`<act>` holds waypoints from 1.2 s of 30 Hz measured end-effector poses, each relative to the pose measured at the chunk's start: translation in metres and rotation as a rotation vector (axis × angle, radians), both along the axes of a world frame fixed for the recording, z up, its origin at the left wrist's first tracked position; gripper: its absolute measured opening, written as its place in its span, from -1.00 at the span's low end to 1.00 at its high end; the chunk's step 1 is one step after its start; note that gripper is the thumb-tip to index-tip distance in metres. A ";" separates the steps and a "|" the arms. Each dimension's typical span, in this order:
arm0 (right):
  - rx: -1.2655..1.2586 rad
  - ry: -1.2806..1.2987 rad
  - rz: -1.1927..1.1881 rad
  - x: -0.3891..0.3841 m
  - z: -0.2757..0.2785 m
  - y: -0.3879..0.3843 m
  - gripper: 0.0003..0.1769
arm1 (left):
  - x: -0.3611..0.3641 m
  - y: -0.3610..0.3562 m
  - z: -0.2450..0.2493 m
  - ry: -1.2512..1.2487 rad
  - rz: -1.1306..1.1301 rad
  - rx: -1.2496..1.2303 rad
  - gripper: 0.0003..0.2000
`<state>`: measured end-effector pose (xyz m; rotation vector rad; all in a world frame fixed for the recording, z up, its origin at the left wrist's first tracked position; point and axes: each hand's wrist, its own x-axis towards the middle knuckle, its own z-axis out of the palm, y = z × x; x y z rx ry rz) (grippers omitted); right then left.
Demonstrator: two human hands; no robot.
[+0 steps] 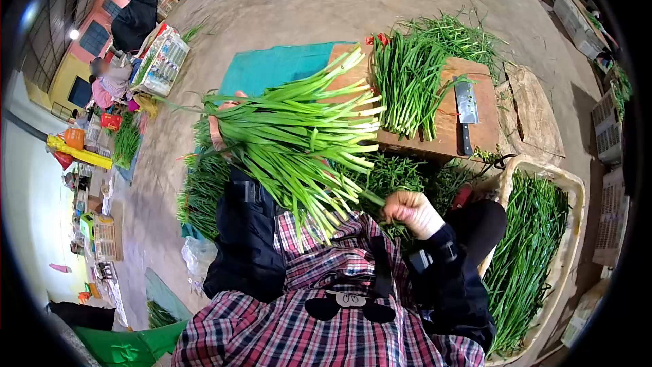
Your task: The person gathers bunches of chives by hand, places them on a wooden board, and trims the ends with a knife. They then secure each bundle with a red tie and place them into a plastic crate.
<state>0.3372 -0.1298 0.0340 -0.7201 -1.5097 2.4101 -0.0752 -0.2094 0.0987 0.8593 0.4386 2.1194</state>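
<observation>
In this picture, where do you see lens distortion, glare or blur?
Head view: strong fisheye curving, with black corners; head view: the lamp glares at upper left; head view: the distant person's head is blurred, while the green bundle in the left hand looks mostly sharp.

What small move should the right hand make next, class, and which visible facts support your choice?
Probably the right hand should draw the green strand gently clear: its fingers are closed at the strand's end beside the bunch of green stalks, while the left hand grips the bunch and its pale ends fan out loosely.
</observation>
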 end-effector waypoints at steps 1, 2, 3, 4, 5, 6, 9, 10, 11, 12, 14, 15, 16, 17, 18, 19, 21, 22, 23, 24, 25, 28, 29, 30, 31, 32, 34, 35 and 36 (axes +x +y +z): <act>0.305 -0.273 0.145 0.009 -0.004 0.004 -0.53 | 0.001 -0.001 0.001 -0.046 -0.019 0.004 -0.62; 0.786 -0.348 0.102 0.010 0.012 0.004 -0.49 | 0.000 -0.002 -0.001 -0.093 -0.038 0.009 -0.60; 1.268 -0.417 0.048 0.009 0.032 0.004 -0.44 | -0.001 -0.002 -0.001 -0.140 -0.056 0.013 -0.57; 1.001 -0.241 -0.056 0.003 0.041 0.003 -0.41 | -0.009 0.000 -0.008 -0.125 -0.069 0.016 -0.56; 0.726 -0.089 -0.144 -0.006 0.054 -0.001 -0.41 | -0.007 0.000 -0.010 -0.109 -0.063 0.031 -0.56; 0.535 0.022 -0.216 -0.020 0.057 -0.008 -0.44 | -0.006 0.000 -0.011 -0.092 -0.056 0.047 -0.55; 0.315 0.185 -0.309 -0.058 0.082 -0.018 -0.50 | 0.015 0.005 -0.006 -0.088 -0.077 0.131 -0.54; 0.166 0.217 -0.348 -0.071 0.071 -0.023 -0.58 | 0.017 0.004 -0.007 -0.130 -0.136 0.151 -0.54; 0.281 0.240 -0.424 -0.079 0.063 -0.027 -0.71 | 0.018 0.003 -0.008 -0.172 -0.192 0.171 -0.53; 0.176 0.274 -0.473 -0.082 0.062 -0.031 -0.77 | 0.015 0.003 -0.010 -0.038 -0.156 0.183 -0.50; 0.131 0.241 -0.552 -0.076 0.055 -0.030 -0.86 | 0.010 -0.001 -0.017 -0.093 -0.101 0.189 -0.49; 0.125 0.335 -0.641 -0.069 0.057 -0.026 -0.86 | 0.011 -0.003 -0.017 -0.122 -0.073 0.193 -0.48; 0.074 0.313 -0.640 -0.058 0.054 -0.021 -0.86 | 0.017 -0.004 -0.009 -0.057 -0.148 0.220 -0.50; 0.025 0.293 -0.639 -0.044 0.049 -0.015 -0.86 | 0.017 0.010 0.002 0.167 -0.264 0.423 -0.51; 0.092 0.196 -0.526 -0.025 0.043 -0.008 -0.85 | 0.012 0.034 0.016 0.395 -0.373 0.624 -0.52; 0.158 0.099 -0.413 -0.008 0.039 -0.003 -0.85 | 0.010 0.026 0.006 0.336 -0.330 0.579 -0.53; 0.902 0.015 -0.362 0.000 0.052 0.001 -0.78 | 0.015 0.010 -0.003 0.219 -0.243 0.487 -0.55; 0.932 0.038 -0.374 -0.002 0.058 -0.001 -0.73 | 0.006 0.027 0.002 0.395 -0.333 0.608 -0.56; 0.967 0.060 -0.386 -0.005 0.067 -0.004 -0.67 | 0.012 0.010 -0.002 0.126 -0.222 0.331 -0.57; 1.166 0.168 -0.359 -0.025 0.102 -0.010 -0.59 | 0.018 -0.008 -0.009 -0.169 -0.110 0.075 -0.58; 1.212 0.199 -0.334 -0.039 0.105 -0.012 -0.54 | 0.029 -0.006 -0.005 -0.209 -0.152 0.080 -0.58; 1.294 0.278 -0.436 -0.078 0.078 -0.014 -0.62 | 0.049 0.003 -0.007 -0.224 -0.031 -0.073 -0.56; 1.258 0.349 -0.476 -0.087 0.076 -0.014 -0.66 | 0.061 0.007 0.001 -0.484 -0.127 -0.014 -0.56; 1.219 0.356 -0.616 -0.088 0.077 -0.019 -0.74 | 0.063 0.009 -0.004 -0.479 -0.034 -0.056 -0.57; 1.055 0.382 -0.642 -0.091 0.065 -0.020 -0.79 | 0.063 0.010 -0.007 -0.478 0.063 -0.095 -0.57; 0.867 0.400 -0.657 -0.088 0.064 -0.023 -0.81 | 0.068 0.011 0.004 -0.538 0.081 -0.135 -0.57; 0.528 0.378 -0.587 -0.077 0.060 -0.024 -0.86 | 0.068 0.018 0.010 -0.676 0.140 -0.149 -0.58; 0.378 0.338 -0.508 -0.068 0.058 -0.022 -0.88 | 0.067 0.020 0.008 -0.633 0.131 -0.170 -0.61; 0.230 0.289 -0.433 -0.055 0.052 -0.020 -0.90 | 0.068 0.021 0.012 -0.679 0.119 -0.178 -0.62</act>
